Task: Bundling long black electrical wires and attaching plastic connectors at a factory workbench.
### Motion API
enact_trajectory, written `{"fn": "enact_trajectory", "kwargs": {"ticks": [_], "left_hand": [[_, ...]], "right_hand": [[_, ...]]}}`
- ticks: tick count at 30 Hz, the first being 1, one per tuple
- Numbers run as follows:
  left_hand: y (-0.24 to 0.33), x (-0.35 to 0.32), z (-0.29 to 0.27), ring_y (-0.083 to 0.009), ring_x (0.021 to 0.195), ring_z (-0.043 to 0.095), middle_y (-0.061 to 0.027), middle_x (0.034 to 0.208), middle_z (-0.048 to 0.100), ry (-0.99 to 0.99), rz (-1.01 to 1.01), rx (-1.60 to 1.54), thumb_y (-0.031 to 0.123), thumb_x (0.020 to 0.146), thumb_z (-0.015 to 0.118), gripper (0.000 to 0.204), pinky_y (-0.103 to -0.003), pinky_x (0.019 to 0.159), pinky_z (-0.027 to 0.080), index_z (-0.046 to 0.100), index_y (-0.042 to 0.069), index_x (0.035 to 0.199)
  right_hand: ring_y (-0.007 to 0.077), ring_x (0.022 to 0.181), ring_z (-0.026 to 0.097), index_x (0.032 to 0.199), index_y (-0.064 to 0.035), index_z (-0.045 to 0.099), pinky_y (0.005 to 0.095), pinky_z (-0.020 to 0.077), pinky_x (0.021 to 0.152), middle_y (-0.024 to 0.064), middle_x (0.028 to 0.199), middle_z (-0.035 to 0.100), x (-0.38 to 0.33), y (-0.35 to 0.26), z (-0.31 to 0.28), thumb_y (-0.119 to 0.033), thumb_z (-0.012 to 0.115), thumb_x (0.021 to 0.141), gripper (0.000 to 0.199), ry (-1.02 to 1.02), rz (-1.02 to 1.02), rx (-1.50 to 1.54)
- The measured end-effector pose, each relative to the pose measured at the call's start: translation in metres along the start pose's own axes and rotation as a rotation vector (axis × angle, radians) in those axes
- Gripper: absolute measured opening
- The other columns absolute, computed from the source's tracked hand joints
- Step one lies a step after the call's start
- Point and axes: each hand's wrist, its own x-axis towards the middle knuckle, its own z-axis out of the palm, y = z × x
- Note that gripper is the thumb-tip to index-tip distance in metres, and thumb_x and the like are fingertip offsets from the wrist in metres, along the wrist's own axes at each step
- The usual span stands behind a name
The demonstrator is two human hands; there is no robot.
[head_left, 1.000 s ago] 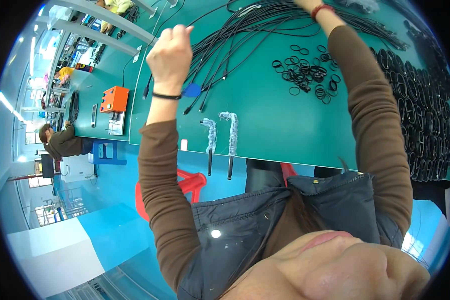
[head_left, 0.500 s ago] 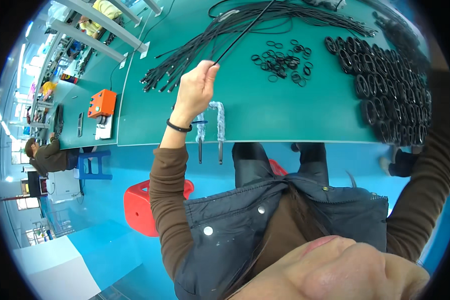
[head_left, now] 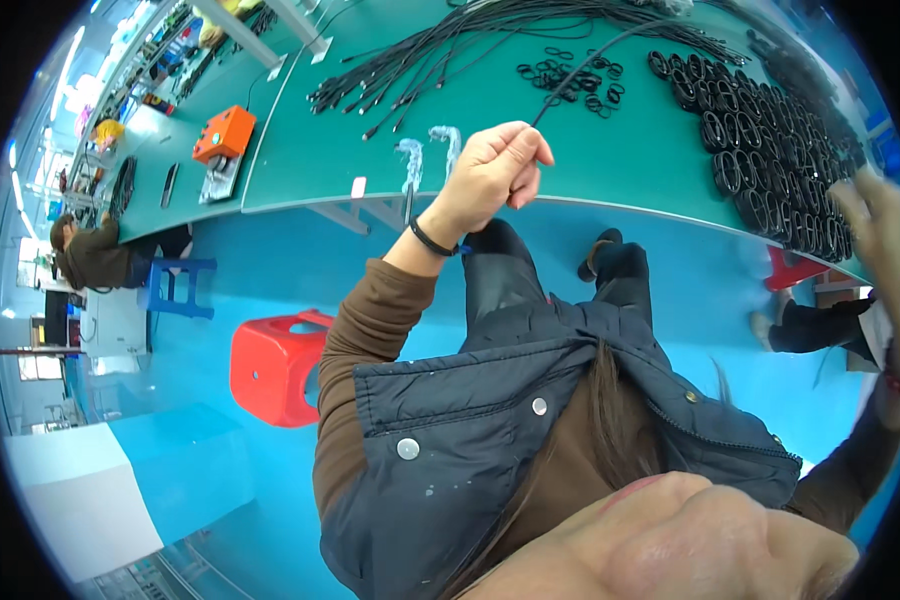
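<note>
My left hand is closed on a black cable, above the near edge of the table. From the fist the cable runs up and away to the right, over a pile of small black bands. At the far right my right hand is raised beside rows of coiled black cables; it is smeared by motion, so its fingers cannot be read. A bundle of straight black cables lies at the back. Two prongs in bluish wrapping stick out at the table edge, left of my left hand.
An orange box-shaped device stands on the green table to the left. A red stool is on the floor at my left. Another person sits at the far left near a blue stool; someone's legs show at right.
My left hand has moved right and nearer to my body, still holding the cable. The cable has gone from straight to curved. My right hand has come into sight at the right edge.
</note>
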Motion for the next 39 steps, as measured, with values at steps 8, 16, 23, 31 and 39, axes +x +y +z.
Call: {"fn": "enact_trajectory", "kwargs": {"ticks": [8, 16, 23, 31, 39], "left_hand": [[0.02, -0.07, 0.074, -0.0035, 0.045, 0.023, 0.0078, 0.054, 0.026, -0.297, -0.217, -0.625, 0.02, 0.103, 0.043, 0.029, -0.018, 0.041, 0.021, 0.059, -0.003, 0.097], [0.012, -0.065, 0.071, -0.0032, 0.043, 0.031, 0.0049, 0.057, 0.033, -0.257, -0.194, -1.178, 0.021, 0.102, 0.042, 0.032, -0.019, 0.039, 0.023, 0.055, -0.004, 0.116], [-0.012, -0.057, 0.081, -0.0037, 0.045, 0.035, 0.0016, 0.065, 0.043, -0.356, -0.273, -1.084, 0.025, 0.103, 0.04, 0.04, -0.019, 0.039, 0.024, 0.046, -0.004, 0.13], [-0.055, -0.002, 0.006, -0.0109, 0.062, 0.05, -0.0085, 0.095, 0.058, -0.134, -0.118, -0.849, 0.032, 0.102, 0.043, 0.048, -0.022, 0.049, 0.037, 0.042, 0.001, 0.138], [-0.067, 0.01, 0.016, -0.0213, 0.09, 0.054, -0.012, 0.12, 0.056, -0.262, 0.03, -0.969, 0.035, 0.101, 0.043, 0.047, -0.031, 0.072, 0.044, 0.039, 0.011, 0.142]], "right_hand": [[0.0254, 0.104, 0.058, 0.127, -0.0029, 0.053, 0.0328, 0.0476, 0.088, 0.013, 0.115, 0.061, -0.015, -0.179, 0.08, -0.014, 0.061, 0.089, 0.04, 0.602, -0.317, 1.229], [0.0105, 0.067, 0.054, 0.113, -0.003, 0.059, 0.0208, 0.042, 0.059, 0.0053, 0.083, 0.061, -0.037, -0.238, 0.114, -0.01, 0.056, 0.094, 0.021, -0.143, 0.014, 2.42], [0.0105, 0.058, 0.049, 0.103, -0.0027, 0.062, 0.0245, 0.0392, 0.054, 0.002, 0.072, 0.059, -0.024, -0.284, 0.15, -0.005, 0.055, 0.092, 0.013, 0.169, -0.003, 1.966], [0.0194, 0.052, 0.051, 0.102, -0.0015, 0.058, 0.0318, 0.0414, 0.053, 0.0093, 0.073, 0.062, -0.057, -0.271, 0.151, -0.004, 0.053, 0.092, 0.011, -0.173, -0.201, 1.867], [0.0163, 0.055, 0.049, 0.104, -0.0012, 0.058, 0.0292, 0.0413, 0.055, 0.0068, 0.07, 0.057, -0.057, -0.264, 0.182, -0.003, 0.05, 0.093, 0.014, -0.373, -0.154, 1.817]]}}
